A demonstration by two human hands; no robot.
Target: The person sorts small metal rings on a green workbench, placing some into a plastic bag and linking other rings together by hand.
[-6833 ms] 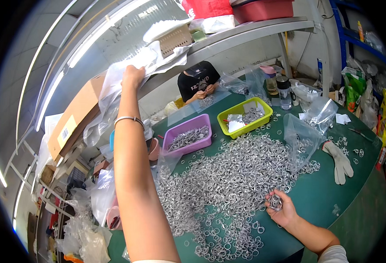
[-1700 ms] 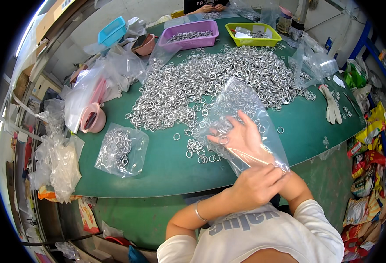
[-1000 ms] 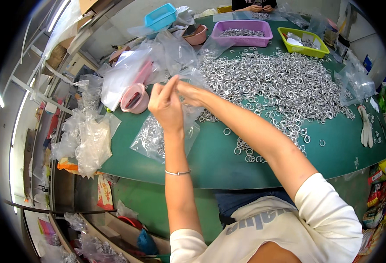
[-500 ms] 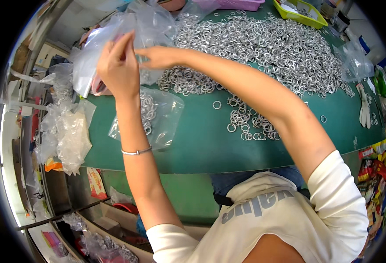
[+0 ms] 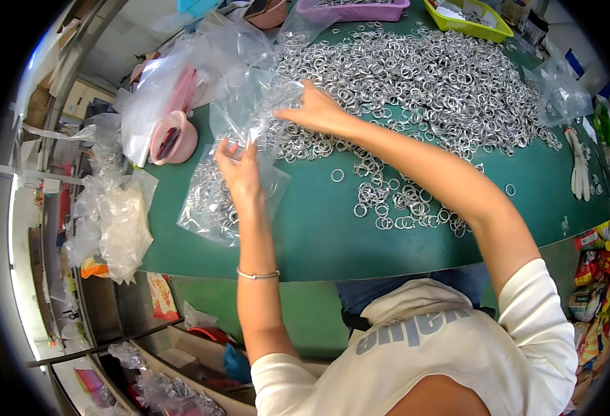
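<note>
My left hand (image 5: 239,173) is closed on the lower end of a clear plastic bag (image 5: 239,97), which stands up from its fingertips. Close to the bag's right side is my right hand (image 5: 317,111), its thumb and fingers spread apart at the near left edge of a big heap of silver metal rings (image 5: 416,76). Whether its fingertips touch the film I cannot tell. Under my left hand lies another clear bag (image 5: 267,184), with several silver rings inside, partly hidden by the hand.
A pink bucket (image 5: 186,142) stands left of the bags, beside stacked plastic sheets (image 5: 135,121). Purple (image 5: 360,10) and yellow-green (image 5: 471,26) trays sit at the back. Loose rings (image 5: 405,201) lie nearer me on the green table (image 5: 319,236). A white glove (image 5: 579,170) lies far right.
My left hand has come down and right from the plastic sheets, now with a clear bag in it. My right hand has moved right, and its fingers are spread. The pink bucket is uncovered.
</note>
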